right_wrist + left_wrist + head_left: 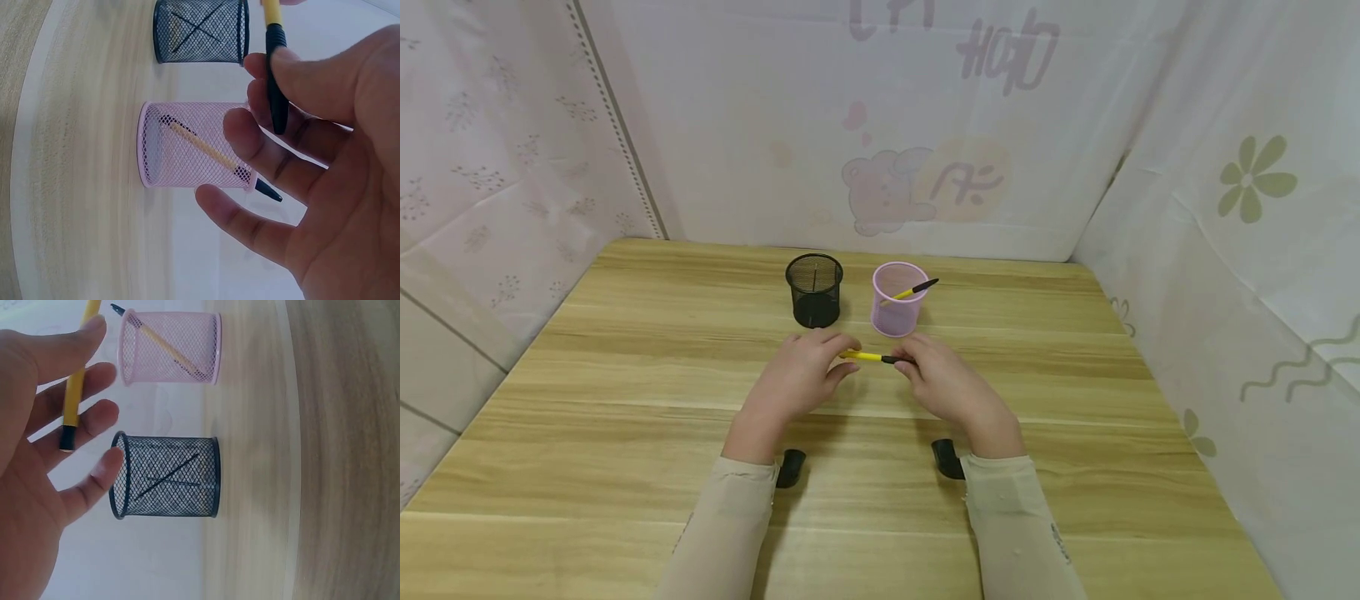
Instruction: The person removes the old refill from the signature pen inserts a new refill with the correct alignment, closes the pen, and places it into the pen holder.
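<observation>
A yellow pen with a black grip end (868,357) is held level above the table between both hands. My left hand (805,372) pinches its yellow barrel between thumb and fingers; the black tail end (67,438) shows near the palm. The thumb and fingers of my right hand (946,379) pinch the black grip section (277,81). Just beyond the hands stands a pink mesh pen cup (897,321), with another yellow-and-black pen (914,289) leaning in it, black end above the rim. A black mesh pen cup (816,308) is upright to its left.
The wood-grain table (625,450) runs back to a pale printed curtain (737,125), with more curtain along both sides. Small black pieces (790,468) are by the sleeve cuffs. Thin dark lines cross on the black cup's mesh in the wrist views.
</observation>
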Demonstrator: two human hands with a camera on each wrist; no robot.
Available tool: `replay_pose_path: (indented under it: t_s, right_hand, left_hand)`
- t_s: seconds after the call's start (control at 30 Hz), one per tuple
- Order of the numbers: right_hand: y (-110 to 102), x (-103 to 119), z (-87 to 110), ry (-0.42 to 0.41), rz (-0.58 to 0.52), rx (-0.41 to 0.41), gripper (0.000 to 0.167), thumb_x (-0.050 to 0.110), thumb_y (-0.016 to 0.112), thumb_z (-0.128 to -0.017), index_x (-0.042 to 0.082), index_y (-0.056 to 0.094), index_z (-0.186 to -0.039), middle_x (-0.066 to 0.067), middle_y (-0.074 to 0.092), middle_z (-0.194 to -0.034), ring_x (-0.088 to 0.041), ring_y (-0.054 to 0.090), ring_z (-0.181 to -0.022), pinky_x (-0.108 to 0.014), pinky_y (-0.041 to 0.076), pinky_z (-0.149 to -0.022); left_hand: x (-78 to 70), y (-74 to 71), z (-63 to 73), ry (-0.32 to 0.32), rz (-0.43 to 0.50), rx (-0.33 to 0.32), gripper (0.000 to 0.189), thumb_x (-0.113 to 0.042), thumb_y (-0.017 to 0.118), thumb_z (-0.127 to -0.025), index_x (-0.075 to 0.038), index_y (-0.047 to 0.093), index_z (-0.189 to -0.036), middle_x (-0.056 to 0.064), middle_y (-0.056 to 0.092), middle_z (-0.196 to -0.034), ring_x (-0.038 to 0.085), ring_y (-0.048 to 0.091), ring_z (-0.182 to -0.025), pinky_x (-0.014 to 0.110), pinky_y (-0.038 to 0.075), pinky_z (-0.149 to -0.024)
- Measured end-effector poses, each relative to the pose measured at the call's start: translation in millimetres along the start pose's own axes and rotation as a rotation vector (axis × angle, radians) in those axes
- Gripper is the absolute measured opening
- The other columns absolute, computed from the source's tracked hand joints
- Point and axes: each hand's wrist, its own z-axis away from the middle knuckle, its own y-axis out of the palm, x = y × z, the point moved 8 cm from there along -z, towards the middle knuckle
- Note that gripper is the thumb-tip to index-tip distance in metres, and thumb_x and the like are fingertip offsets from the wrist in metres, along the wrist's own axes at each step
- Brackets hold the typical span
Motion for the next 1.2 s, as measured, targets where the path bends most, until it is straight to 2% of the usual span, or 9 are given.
replay_pose_path:
  t_s: [0.2,0.4,0.53,0.7,1.03,1.2]
  right_hand:
    - [0.6,-2.1,0.1,0.016,0.011,0.008,0.019,0.013,0.052,-0.112,0.003,0.067,-0.119,-0.009,0.068,-0.113,-0.023,0.061,-0.102,-0.045,0.053,-0.094]
    - [-1.1,-1.2,1.4,0.020,-0.009,-0.005,0.017,0.014,0.054,-0.112,0.005,0.067,-0.119,-0.006,0.067,-0.115,-0.022,0.061,-0.103,-0.044,0.054,-0.095]
    - [-3.1,-0.4,1.8,0.000,-0.011,-0.032,0.013,0.011,0.058,-0.109,0.005,0.067,-0.117,-0.005,0.066,-0.113,-0.021,0.060,-0.100,-0.042,0.053,-0.092]
    - [-4.5,0.1,2.2,-0.006,-0.011,-0.048,0.010,0.010,0.062,-0.107,0.007,0.065,-0.116,-0.004,0.066,-0.112,-0.022,0.061,-0.099,-0.042,0.053,-0.092]
    - [-5.6,-0.5,2.8,0.013,-0.016,-0.051,0.013,0.011,0.066,-0.105,0.008,0.064,-0.118,-0.005,0.068,-0.110,-0.021,0.063,-0.095,-0.042,0.055,-0.089]
    - [-6.2,-1.0,2.2,0.021,-0.005,-0.061,0.015,0.011,0.070,-0.103,0.009,0.064,-0.117,-0.005,0.069,-0.111,-0.022,0.065,-0.099,-0.043,0.056,-0.091]
  left_hand:
    - [-4.5,-8.5,1.0,0.084,0.001,-0.132,0.014,-0.016,0.080,-0.097,-0.016,0.075,-0.110,-0.002,0.072,-0.108,0.021,0.070,-0.095,0.045,0.058,-0.082]
    - [-4.9,-14.5,2.5,0.108,0.015,-0.203,0.011,-0.015,0.081,-0.095,-0.017,0.076,-0.105,-0.002,0.070,-0.105,0.020,0.069,-0.093,0.043,0.056,-0.081]
    - [-3.2,-13.2,3.0,0.103,0.016,-0.200,0.009,-0.017,0.081,-0.096,-0.016,0.077,-0.104,-0.002,0.069,-0.102,0.020,0.067,-0.091,0.044,0.056,-0.080]
    - [-0.7,-10.1,3.5,0.075,-0.001,-0.165,0.007,-0.021,0.076,-0.100,-0.017,0.077,-0.106,-0.004,0.069,-0.100,0.020,0.066,-0.091,0.046,0.055,-0.083]
    - [0.6,-7.5,3.6,0.046,-0.018,-0.124,0.008,-0.021,0.073,-0.103,-0.018,0.078,-0.106,-0.004,0.073,-0.103,0.020,0.067,-0.092,0.046,0.056,-0.085]
    - [0.3,-6.6,4.0,0.038,-0.035,-0.120,0.009,-0.021,0.070,-0.104,-0.017,0.078,-0.106,-0.004,0.073,-0.103,0.020,0.068,-0.093,0.047,0.057,-0.087]
